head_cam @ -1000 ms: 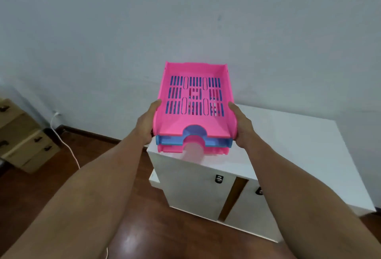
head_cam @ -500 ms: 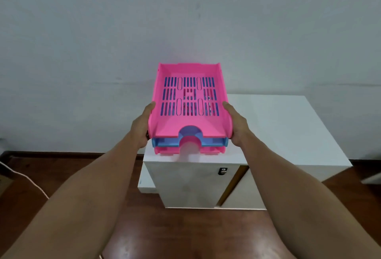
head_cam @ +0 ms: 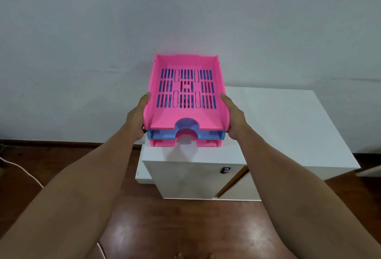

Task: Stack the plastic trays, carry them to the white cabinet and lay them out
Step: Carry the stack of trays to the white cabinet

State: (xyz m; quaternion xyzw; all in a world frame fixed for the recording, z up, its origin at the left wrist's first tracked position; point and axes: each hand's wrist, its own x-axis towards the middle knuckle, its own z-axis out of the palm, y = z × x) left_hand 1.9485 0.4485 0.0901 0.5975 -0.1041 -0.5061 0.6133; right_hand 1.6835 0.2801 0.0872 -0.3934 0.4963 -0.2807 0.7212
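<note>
**Operator:** Head view shows me holding the stack of trays [head_cam: 186,102] by its two long sides, over the near left corner of the white cabinet [head_cam: 288,118]. My left hand [head_cam: 137,119] is clamped on the left wall, my right hand [head_cam: 234,117] on the right wall, thumbs along the upper rim.

**Supervisor:** How many trays, and are they down yet?

**Operator:** Three nested: a pink top tray [head_cam: 186,87], a blue middle tray [head_cam: 206,135], a pink bottom tray [head_cam: 165,142]. I can't tell whether the bottom one touches the cabinet top or sits just above it.

**Supervisor:** So which step is this?

**Operator:** I judge stacking and carrying are done; this is the set-down, with the laying out not yet begun.

**Supervisor:** What does the next move need?

**Operator:** Settle the stack flat, well in from the left edge, since part of it overhangs there. Then lift the top tray off and place it on the bare surface to the right
</note>
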